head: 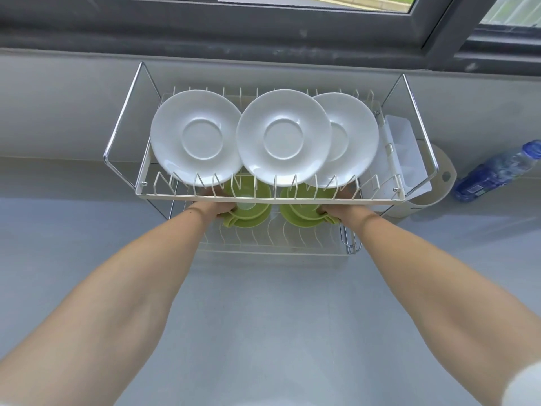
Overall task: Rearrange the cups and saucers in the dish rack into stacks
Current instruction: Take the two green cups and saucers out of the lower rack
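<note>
Reaching under the upper shelf, the left hand (215, 208) grips the left cup stack (247, 210), the right hand (336, 210) the right cup stack (304, 212) (equally near).

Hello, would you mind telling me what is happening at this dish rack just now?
A person reaches both hands into the lower tier of the dish rack. The left hand grips one green cup, the right hand another. Three white saucers lie unstacked on the upper tier.
</note>
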